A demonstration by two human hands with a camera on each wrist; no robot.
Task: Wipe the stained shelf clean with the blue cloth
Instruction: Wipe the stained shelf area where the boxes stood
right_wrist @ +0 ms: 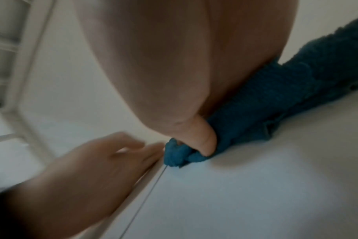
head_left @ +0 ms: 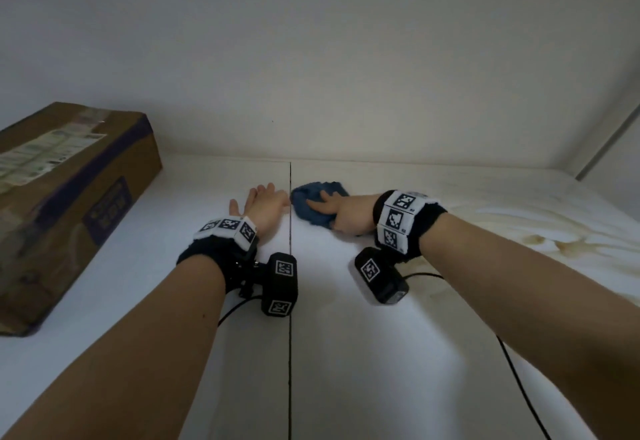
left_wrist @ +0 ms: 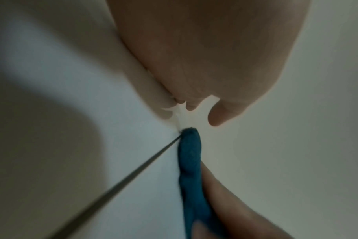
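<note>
The white shelf carries yellowish-brown stains on its right part. A bunched blue cloth lies just right of the shelf's dark seam, near the back wall. My right hand lies on top of the cloth, fingers pointing left. In the right wrist view its thumb digs into the cloth and grips it. My left hand rests flat on the shelf just left of the seam, fingers straight, holding nothing. The left wrist view shows the cloth close to those fingertips.
A brown cardboard box stands on the shelf at the left. The back wall rises right behind the hands, and a side wall closes the right end. Black cables trail from the wrist cameras over the shelf.
</note>
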